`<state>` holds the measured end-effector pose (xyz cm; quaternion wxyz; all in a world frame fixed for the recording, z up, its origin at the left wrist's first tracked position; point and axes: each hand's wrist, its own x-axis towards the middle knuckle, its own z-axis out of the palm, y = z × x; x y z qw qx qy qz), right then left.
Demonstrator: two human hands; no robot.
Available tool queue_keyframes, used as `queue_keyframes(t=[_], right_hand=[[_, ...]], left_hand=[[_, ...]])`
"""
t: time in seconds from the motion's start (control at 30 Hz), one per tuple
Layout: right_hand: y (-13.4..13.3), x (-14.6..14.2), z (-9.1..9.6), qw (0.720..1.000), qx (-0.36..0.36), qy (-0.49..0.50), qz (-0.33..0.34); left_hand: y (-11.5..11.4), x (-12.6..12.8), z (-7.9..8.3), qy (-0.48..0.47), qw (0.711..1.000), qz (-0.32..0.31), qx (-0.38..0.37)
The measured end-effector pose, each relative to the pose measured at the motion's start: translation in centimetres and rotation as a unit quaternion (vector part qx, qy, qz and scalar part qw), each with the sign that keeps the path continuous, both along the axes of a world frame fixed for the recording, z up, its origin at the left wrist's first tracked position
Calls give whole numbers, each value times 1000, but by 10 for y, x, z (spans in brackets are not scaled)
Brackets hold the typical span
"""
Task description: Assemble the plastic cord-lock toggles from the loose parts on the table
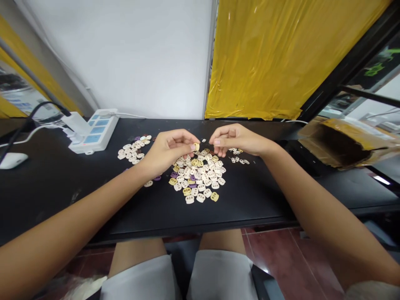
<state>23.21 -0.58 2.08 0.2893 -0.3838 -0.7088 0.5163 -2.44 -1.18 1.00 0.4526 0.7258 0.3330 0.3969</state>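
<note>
My left hand (175,152) pinches a yellow cord-lock piece (196,146), small and rounded, between thumb and fingertips. Facing it, my right hand (233,141) has its thumb and fingertips drawn together; anything between them is too small or hidden to make out. Beneath both hands spreads a pile of two-holed cord-lock pieces (204,177), mostly cream, with some yellow and purple ones. A smaller group of cream pieces (131,151) lies beyond my left forearm. Beside my right hand lie several tiny white parts (240,160) with dark marks.
The pieces lie on a black table (150,216). A white power strip (96,131) with plugged-in chargers stands at the back left, near a white rounded object (13,161). An open cardboard box (346,143) lies at the right. A white wall and yellow sheeting (256,58) close off the back.
</note>
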Motion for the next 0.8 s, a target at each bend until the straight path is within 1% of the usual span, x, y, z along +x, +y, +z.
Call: queue_keyframes(t=[0.07,0.1,0.17,0.23,0.33,0.53,0.7,0.8], right_hand=[[2,18,7,993,-7,-111,-27],[2,27,11,984,-22,-175,-31],[3,42,16,956,-49,-286,-40],[3,53,20,932,-47,-352,-72],[2,55,20,915,-20,-389,-110],[5,43,15,890,-14,-439,-120],[9,44,9,887,-3,-448,-109],[12,47,7,880,1,-465,-100]], left_hand=[[3,-4,0,47,998,5,44],[3,-5,0,73,995,1,66],[1,-7,0,117,988,-12,105],[-1,-7,1,145,980,-19,137],[-2,-8,4,172,969,1,178],[2,-13,9,197,957,37,212],[3,-14,9,205,950,32,233],[4,-15,12,204,951,48,228]])
